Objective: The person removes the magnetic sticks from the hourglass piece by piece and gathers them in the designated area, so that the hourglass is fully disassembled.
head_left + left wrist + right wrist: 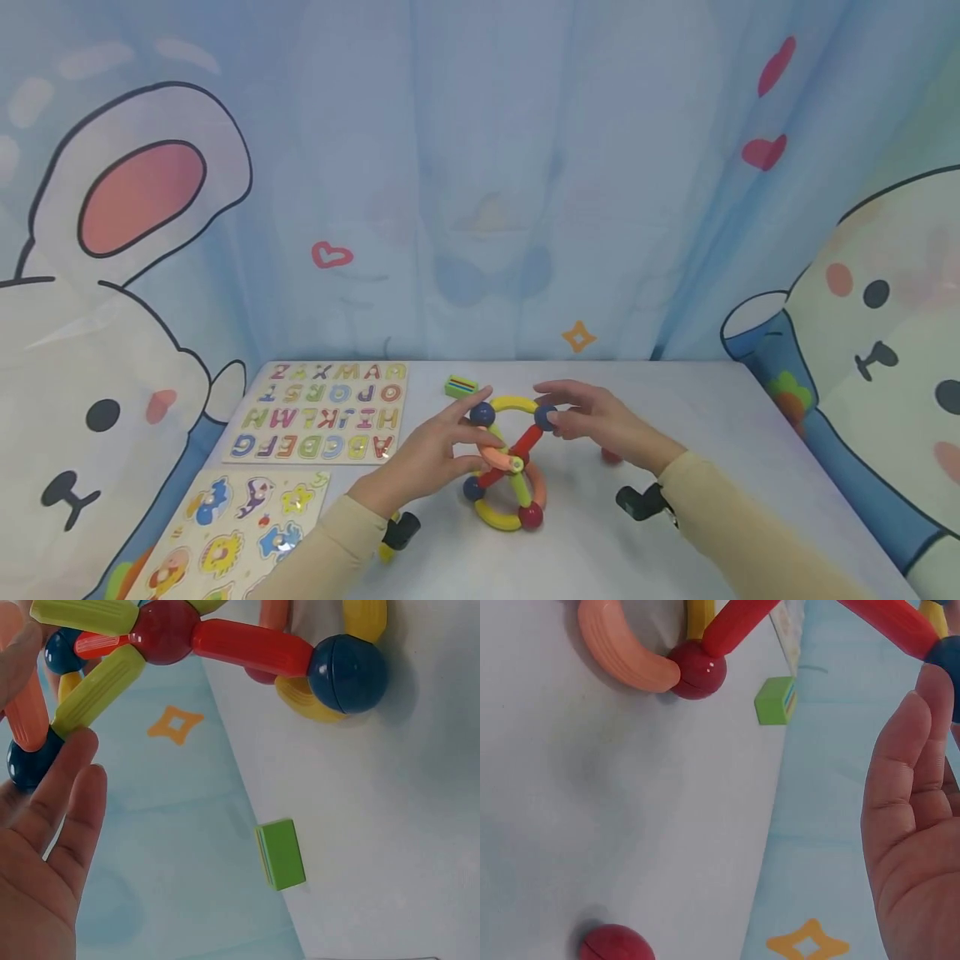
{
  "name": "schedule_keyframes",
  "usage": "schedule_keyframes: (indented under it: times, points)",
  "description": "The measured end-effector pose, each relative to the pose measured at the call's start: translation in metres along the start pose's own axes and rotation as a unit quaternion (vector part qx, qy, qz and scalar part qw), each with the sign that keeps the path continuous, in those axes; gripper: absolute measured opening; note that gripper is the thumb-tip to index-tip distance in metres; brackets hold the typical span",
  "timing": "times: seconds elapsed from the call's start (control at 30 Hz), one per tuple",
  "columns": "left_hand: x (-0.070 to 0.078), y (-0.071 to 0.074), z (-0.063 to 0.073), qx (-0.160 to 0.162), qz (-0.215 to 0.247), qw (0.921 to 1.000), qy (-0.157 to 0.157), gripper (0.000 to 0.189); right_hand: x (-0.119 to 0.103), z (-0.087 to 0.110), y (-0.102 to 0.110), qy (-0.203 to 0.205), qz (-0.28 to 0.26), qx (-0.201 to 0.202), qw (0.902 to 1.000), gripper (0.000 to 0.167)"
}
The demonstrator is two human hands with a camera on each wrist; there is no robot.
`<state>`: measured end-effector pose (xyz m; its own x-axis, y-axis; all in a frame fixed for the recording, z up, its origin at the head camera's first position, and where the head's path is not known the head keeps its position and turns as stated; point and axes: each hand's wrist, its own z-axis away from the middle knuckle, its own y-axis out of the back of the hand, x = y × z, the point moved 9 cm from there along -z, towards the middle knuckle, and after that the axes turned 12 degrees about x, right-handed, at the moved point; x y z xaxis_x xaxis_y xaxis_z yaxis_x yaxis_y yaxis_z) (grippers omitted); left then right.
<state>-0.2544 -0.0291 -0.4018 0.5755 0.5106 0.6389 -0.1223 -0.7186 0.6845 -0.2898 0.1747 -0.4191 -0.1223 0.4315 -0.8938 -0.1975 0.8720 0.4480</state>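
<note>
A toy frame of coloured magnetic sticks and balls stands on the table, with a ring of curved sticks such as the yellow curved stick [497, 521] at its base. My left hand [442, 450] holds an orange curved stick [497, 457] at the frame's near left side. Its fingers also touch the upper left blue ball [31, 761]. With its thumb and fingers, my right hand [600, 417] grips the upper right blue ball [546, 417]. Between the two upper balls arches another yellow stick [513, 403]. Red sticks [255, 646] slope down from a central red ball [165, 631].
A loose red ball [616, 945] lies right of the frame. Behind it sits a small green block [461, 386] with striped sides. To the left lie an alphabet puzzle board [315, 412] and a picture puzzle board [255, 500]. A printed curtain [480, 167] hangs behind the table.
</note>
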Motion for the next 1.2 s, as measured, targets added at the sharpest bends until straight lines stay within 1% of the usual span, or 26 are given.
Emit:
schedule_keyframes:
  times: [0.13, 0.27, 0.4, 0.53, 0.67, 0.97, 1.2]
  points:
    - [0.001, 0.0, 0.0, 0.002, 0.011, 0.9999, -0.005, 0.03, 0.002, -0.004, -0.005, -0.013, -0.006, -0.003, 0.9999, 0.048]
    - [0.003, 0.001, 0.0, 0.008, 0.017, 0.9995, -0.025, 0.031, 0.001, -0.004, -0.009, -0.016, -0.024, -0.018, 0.9994, 0.046]
    - [0.008, 0.001, 0.002, 0.002, 0.009, 0.999, -0.044, 0.034, -0.001, -0.003, -0.012, -0.014, -0.043, -0.027, 0.9986, 0.045]
    - [0.013, 0.001, 0.002, -0.007, -0.001, 0.9984, -0.056, 0.036, -0.003, -0.002, -0.013, -0.012, -0.044, -0.023, 0.9987, 0.045]
    - [0.016, 0.002, 0.001, -0.008, -0.008, 0.9976, -0.068, 0.035, -0.002, -0.003, -0.013, -0.012, -0.045, -0.021, 0.9987, 0.044]
    - [0.02, 0.003, 0.001, -0.011, 0.0, 0.9974, -0.071, 0.033, 0.001, -0.005, -0.013, -0.018, -0.055, -0.02, 0.9981, 0.044]
    - [0.018, 0.003, 0.002, -0.026, 0.005, 0.9981, -0.055, 0.031, 0.001, -0.005, -0.013, -0.013, -0.058, -0.02, 0.998, 0.044]
